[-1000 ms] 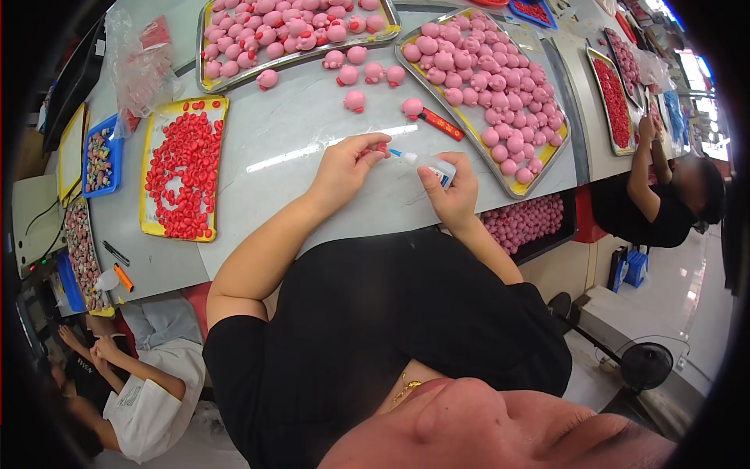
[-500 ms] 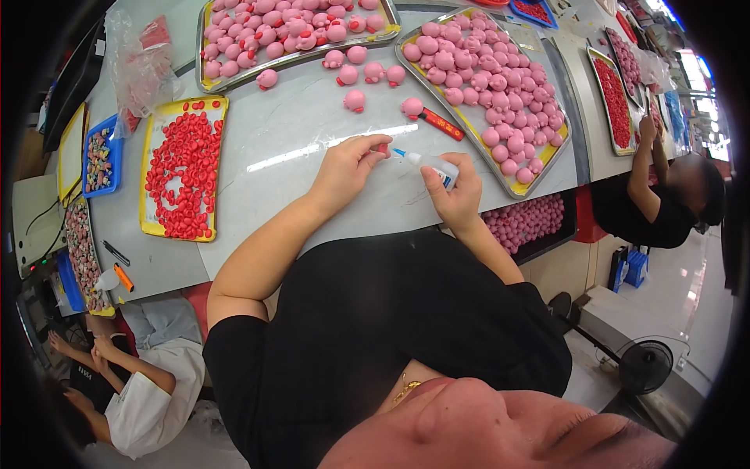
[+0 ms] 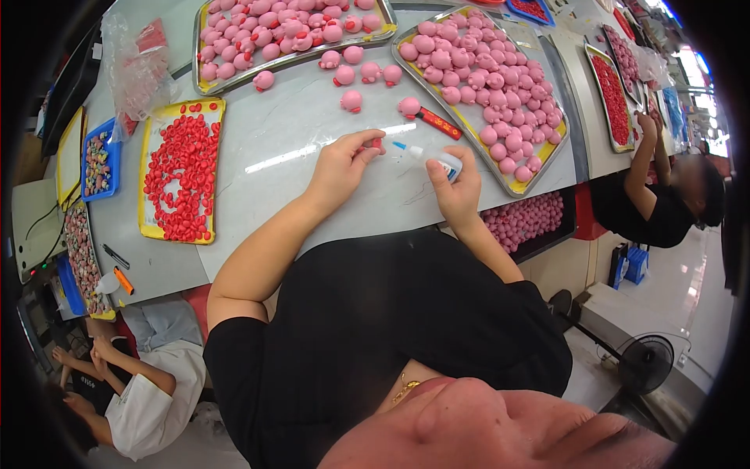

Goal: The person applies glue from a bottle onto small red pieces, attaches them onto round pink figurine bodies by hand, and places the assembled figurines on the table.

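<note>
My left hand pinches a small red piece between thumb and fingertips, above the grey table. In my right hand is a clear glue bottle, tilted so its blue tip points toward the red piece. The tip and the piece are a short gap apart. Beyond my hands, a pink ball figure lies against a red marker-like stick. Several more pink figures stand loose on the table, some with red parts on them.
A yellow-lined tray of red pieces is at left, by a blue tray. Metal trays of pink figures stand at the back and right. Co-workers sit at left and right.
My right hand has drawn the glue bottle slightly away from the red piece, widening the gap. My left hand has shifted a little, still pinching the piece.
</note>
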Motion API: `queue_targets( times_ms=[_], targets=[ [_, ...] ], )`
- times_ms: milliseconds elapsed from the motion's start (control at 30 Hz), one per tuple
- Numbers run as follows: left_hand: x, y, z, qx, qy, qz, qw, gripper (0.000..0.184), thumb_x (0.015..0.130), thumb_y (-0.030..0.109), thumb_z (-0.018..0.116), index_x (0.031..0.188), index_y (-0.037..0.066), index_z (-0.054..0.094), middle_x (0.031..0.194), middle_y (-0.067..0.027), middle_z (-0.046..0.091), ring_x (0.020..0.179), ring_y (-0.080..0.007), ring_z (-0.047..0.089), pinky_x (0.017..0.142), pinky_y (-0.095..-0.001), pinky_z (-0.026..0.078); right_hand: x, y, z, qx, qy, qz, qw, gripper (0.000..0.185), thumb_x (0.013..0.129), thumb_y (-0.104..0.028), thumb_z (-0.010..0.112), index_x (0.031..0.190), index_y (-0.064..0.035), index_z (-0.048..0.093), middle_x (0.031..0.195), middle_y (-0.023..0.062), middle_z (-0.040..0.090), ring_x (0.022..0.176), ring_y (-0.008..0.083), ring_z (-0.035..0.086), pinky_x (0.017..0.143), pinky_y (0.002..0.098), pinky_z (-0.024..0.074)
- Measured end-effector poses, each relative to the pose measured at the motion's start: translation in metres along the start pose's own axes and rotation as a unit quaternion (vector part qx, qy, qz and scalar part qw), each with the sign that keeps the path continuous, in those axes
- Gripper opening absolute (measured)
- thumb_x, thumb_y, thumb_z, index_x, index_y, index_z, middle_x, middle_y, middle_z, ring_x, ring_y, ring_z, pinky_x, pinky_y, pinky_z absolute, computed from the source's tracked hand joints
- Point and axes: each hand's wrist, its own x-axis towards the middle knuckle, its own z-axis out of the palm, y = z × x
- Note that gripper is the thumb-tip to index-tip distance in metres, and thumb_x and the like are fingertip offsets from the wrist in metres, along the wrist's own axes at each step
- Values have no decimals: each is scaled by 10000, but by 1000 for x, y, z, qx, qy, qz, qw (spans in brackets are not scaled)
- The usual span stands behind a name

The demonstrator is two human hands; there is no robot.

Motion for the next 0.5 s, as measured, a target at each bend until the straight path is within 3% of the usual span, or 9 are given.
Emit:
queue_targets(
  times_ms=[100,233,300,433,500],
  targets=[
    [1,-4,-2,-31,17,-8,999,262,895,49,557,1150,-1,582,927,-56,658,814,-93,579,740,-226,461,9,5,4,-2,11,19,1000,269,827,-107,677,1002,-9,497,848,88,631,736,113,601,628,241,465],
    [2,2,-6,-43,10,-40,998,246,883,56,564,1118,-11,591,917,-87,670,825,-127,613,770,-253,476,24,24,10,15,-5,-20,1000,294,816,-73,673,1031,-11,483,965,113,628,882,155,626,736,259,476],
    [2,1,-4,-45,-1,-36,998,266,907,70,551,1162,-3,573,930,-44,658,785,-55,539,697,-192,432,29,22,13,22,-27,-15,999,320,808,-42,666,1058,-16,468,1047,118,621,983,200,623,823,280,467],
    [0,2,-2,-50,-10,-44,998,264,910,73,550,1161,-4,572,928,-47,656,790,-59,541,701,-195,434,27,15,7,8,-23,-35,999,295,810,-65,669,1039,-20,489,1097,115,607,992,209,608,818,300,463],
    [0,1,-2,-55,-16,-46,997,263,912,77,552,1161,-4,572,927,-47,654,793,-62,542,704,-196,436,28,11,-10,-126,30,-98,987,278,801,-109,682,1015,-22,528,1070,108,609,976,229,583,806,331,447]
  ],
)
